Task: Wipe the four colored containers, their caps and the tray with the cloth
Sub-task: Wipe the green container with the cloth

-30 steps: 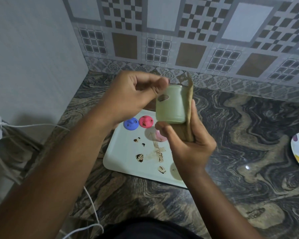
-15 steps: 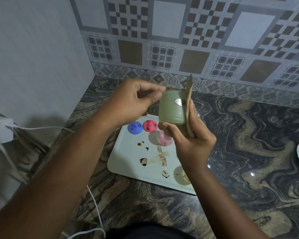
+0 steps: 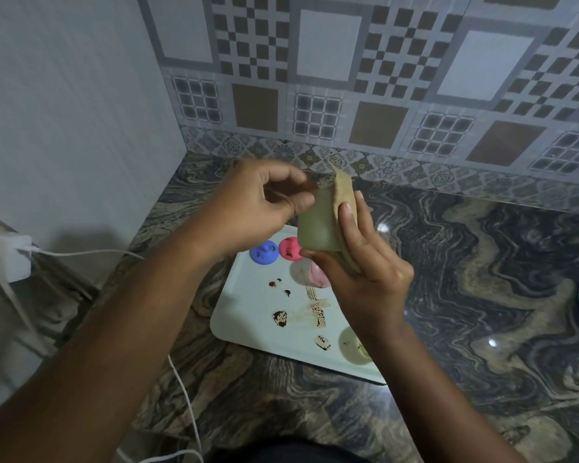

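green container (image 3: 316,225) held up over the tray (image 3: 248,315) | left hand (image 3: 258,208) pinches its top end, right hand (image 3: 371,272) clamps the cloth (image 3: 345,195) against its side | looks like light, stiff, slick plastic imo, so grab it by the ends

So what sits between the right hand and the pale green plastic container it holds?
The folded tan cloth: the right hand grips it against the pale green plastic container, as the head view shows.

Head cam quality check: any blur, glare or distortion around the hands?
Head view: dim, soft light; motion blur smears the fingertips of the left hand and the green container top by the cloth; small glare spots on the countertop; wide-angle lens bows the wall tiles; tray stains are sharp.
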`<act>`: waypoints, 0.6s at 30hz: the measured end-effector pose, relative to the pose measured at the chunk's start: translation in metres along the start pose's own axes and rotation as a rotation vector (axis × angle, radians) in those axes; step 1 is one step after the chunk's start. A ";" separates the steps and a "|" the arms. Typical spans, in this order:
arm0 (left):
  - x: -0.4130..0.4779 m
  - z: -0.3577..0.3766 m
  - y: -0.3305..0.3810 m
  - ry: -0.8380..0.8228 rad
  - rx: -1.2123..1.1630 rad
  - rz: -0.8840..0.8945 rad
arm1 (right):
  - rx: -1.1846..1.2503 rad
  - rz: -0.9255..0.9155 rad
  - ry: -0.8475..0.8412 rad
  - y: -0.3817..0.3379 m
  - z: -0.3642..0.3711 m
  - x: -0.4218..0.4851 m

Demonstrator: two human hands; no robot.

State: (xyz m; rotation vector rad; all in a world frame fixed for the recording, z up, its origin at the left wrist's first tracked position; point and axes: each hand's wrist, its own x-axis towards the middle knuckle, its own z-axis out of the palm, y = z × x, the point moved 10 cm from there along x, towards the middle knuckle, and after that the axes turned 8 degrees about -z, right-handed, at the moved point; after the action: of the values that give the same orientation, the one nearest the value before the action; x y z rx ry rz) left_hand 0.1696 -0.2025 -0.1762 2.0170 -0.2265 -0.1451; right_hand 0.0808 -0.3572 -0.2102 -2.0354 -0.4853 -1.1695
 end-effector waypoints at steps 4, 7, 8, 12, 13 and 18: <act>-0.002 -0.003 0.006 0.007 0.138 0.014 | 0.036 -0.012 -0.010 -0.001 0.003 -0.002; -0.002 -0.004 0.001 -0.032 0.103 -0.021 | 0.080 0.020 -0.020 0.002 0.005 -0.005; -0.002 -0.005 -0.002 -0.060 0.081 -0.037 | 0.089 0.055 -0.020 0.006 0.005 -0.008; -0.002 -0.012 -0.013 -0.087 0.072 -0.064 | 0.253 0.292 -0.047 0.033 0.009 -0.024; 0.000 -0.015 -0.016 -0.077 0.097 -0.064 | 0.279 0.325 -0.058 0.039 0.011 -0.027; 0.032 -0.032 -0.031 0.122 0.220 -0.004 | 0.181 0.419 -0.115 0.083 0.022 -0.016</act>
State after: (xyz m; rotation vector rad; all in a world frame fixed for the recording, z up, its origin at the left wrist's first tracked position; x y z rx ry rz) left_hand 0.2100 -0.1686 -0.1898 2.2361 -0.1665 0.0003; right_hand 0.1373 -0.3953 -0.2644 -1.9318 -0.1947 -0.7337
